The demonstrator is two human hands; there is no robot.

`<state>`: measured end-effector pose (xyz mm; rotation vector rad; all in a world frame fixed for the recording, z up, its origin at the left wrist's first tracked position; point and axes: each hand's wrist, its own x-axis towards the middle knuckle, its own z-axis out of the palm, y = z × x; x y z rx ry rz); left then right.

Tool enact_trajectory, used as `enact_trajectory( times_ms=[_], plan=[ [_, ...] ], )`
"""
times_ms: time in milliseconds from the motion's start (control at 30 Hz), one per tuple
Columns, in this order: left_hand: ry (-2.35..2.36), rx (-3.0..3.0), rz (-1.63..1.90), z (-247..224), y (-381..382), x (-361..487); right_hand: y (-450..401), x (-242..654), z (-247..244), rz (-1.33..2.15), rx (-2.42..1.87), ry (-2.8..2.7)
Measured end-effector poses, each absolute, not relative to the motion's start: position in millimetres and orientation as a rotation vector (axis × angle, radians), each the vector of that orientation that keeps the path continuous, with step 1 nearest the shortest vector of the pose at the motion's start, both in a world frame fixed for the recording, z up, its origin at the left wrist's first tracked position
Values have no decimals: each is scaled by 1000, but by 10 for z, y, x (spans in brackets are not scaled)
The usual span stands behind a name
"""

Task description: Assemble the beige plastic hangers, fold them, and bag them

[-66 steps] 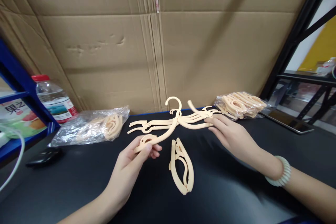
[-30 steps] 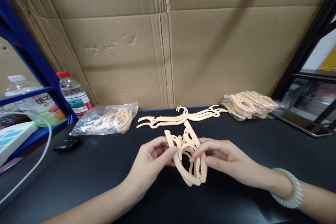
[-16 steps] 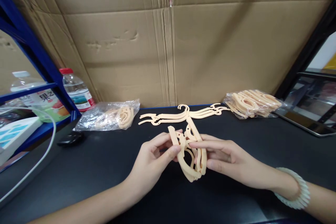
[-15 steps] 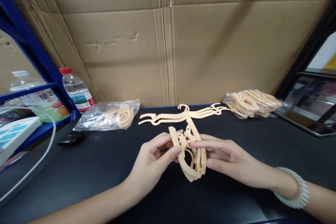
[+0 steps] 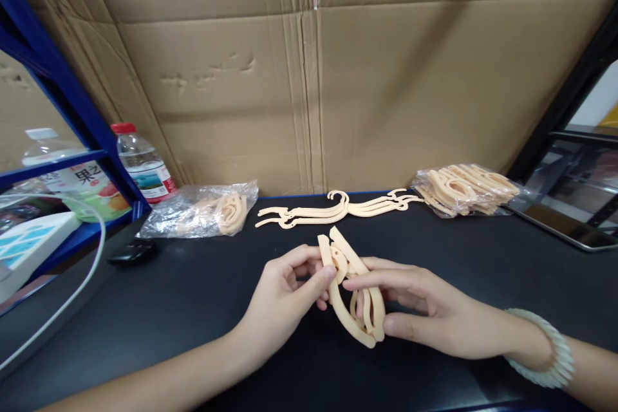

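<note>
A cream plastic folding hanger (image 5: 351,322), its arms folded nearly together, is held between both hands above the dark table. My left hand (image 5: 294,296) pinches its left arm near the top, thumb in front. My right hand (image 5: 420,302) grips the right arm from the side, with fingers over the front and thumb low down. Fingertips behind the hanger are partly hidden. Beyond the hands, unfolded hangers (image 5: 318,213) of the same cream colour lie spread out, hook toward the back.
A clear bag of folded hangers (image 5: 232,214) lies at the left, another bagged stack (image 5: 463,188) at the right. A black mouse (image 5: 132,252), a red-capped bottle (image 5: 145,164) and a white cable (image 5: 91,277) sit left. A cardboard wall (image 5: 217,96) stands behind the table.
The folded hanger's two arms have come closer together at the top. It has tilted slightly, and its lower end has shifted a little right and toward me.
</note>
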<state>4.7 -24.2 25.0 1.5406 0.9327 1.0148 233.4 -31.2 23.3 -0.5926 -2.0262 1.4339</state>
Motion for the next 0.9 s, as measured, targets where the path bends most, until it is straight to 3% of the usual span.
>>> enact_trajectory(
  times_ms=[900],
  plan=[
    [960, 1461, 1028, 187, -207, 62, -309, 2324, 278, 1455, -587, -2083]
  ],
)
